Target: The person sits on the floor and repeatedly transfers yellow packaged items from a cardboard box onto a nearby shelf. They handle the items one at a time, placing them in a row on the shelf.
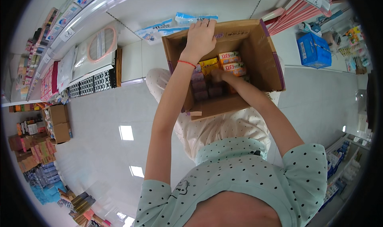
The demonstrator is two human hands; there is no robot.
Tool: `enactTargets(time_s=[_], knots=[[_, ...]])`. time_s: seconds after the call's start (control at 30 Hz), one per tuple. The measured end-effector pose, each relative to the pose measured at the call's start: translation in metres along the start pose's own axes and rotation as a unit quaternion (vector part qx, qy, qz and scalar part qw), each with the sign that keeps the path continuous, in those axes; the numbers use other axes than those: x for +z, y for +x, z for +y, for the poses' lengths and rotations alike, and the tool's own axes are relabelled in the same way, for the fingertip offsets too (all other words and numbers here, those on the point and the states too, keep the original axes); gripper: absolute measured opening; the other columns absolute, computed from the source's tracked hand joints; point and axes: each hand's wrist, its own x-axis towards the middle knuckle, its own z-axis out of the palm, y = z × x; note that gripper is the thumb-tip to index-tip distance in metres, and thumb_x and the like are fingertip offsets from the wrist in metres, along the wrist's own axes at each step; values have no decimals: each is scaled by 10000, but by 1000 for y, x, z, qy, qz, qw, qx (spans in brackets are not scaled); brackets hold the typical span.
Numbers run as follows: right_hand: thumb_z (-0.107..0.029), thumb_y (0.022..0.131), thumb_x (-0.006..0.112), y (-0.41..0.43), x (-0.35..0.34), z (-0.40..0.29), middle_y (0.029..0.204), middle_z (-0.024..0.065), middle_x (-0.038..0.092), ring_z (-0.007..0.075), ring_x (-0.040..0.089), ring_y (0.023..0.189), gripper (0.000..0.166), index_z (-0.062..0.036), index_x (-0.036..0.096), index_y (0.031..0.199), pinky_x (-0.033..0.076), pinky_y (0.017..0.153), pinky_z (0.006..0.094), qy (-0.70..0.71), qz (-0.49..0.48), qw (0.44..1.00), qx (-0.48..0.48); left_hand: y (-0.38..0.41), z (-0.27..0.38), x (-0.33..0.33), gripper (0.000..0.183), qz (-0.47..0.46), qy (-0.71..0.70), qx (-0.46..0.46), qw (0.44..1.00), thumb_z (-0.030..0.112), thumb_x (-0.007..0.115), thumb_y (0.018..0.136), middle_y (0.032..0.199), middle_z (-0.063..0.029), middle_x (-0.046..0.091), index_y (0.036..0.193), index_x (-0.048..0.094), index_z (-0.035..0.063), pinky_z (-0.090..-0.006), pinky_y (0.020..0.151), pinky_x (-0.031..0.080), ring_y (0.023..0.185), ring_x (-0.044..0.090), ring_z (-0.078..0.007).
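A brown cardboard box (260, 52) with its top open is tilted toward me, over my knees. My left hand (201, 37) grips its far rim, fingers hooked over the edge. Deep inside the box is my right hand (217, 75), dark and partly in shadow; its fingertips are hidden. Beside it lie a yellow packet (209, 65) and two orange-and-white wrapped bars (233, 68). Several purple wrapped bars (200, 86) are stacked along the box's left side. Whether the right hand holds one of these I cannot tell.
Blue-and-white plastic packets (160, 29) lie on the white shelf behind the box. Pink rods (299, 14) lean at the right, near a blue carton (314, 50). Stocked shelves (45, 56) stand at the left. Another cardboard carton (58, 122) sits on the left floor.
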Motion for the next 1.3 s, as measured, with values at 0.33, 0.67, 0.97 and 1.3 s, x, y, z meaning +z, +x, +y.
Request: enactTargets(time_s=[0.33, 0.67, 0.97, 1.3], knots=[[-178, 743, 627, -64, -86, 4, 823, 177, 642, 267, 627, 802, 261, 28, 624, 904, 490, 684, 343, 141, -81, 986, -36, 5, 6, 3, 453, 33, -40, 4, 999, 99, 607, 695, 1046, -157, 523, 1124, 473, 42, -413, 853, 382, 1006, 493, -313], [-21, 842, 522, -321, -271, -24, 972, 123, 639, 158, 633, 821, 222, 24, 582, 1051, 508, 679, 267, 384, 220, 852, -280, -1, -2, 7, 429, 21, -21, -29, 999, 81, 591, 686, 1017, -135, 534, 1097, 480, 31, -384, 854, 377, 997, 497, -287], [-442, 804, 593, -305, -360, 65, 709, 108, 616, 133, 554, 618, 501, 56, 644, 824, 434, 557, 257, 212, 638, 724, 150, 2, 3, 4, 483, -11, -21, -32, 999, 84, 597, 692, 1083, -149, 527, 1153, 467, 25, -380, 902, 362, 1048, 486, -283], [-200, 784, 677, -277, -351, 71, 641, 66, 572, 92, 492, 513, 259, 21, 556, 727, 394, 481, 208, 290, 752, 592, -8, -2, -2, 10, 423, 31, -3, -26, 999, 94, 636, 669, 1044, -136, 536, 1062, 491, 30, -371, 879, 356, 1000, 499, -279]])
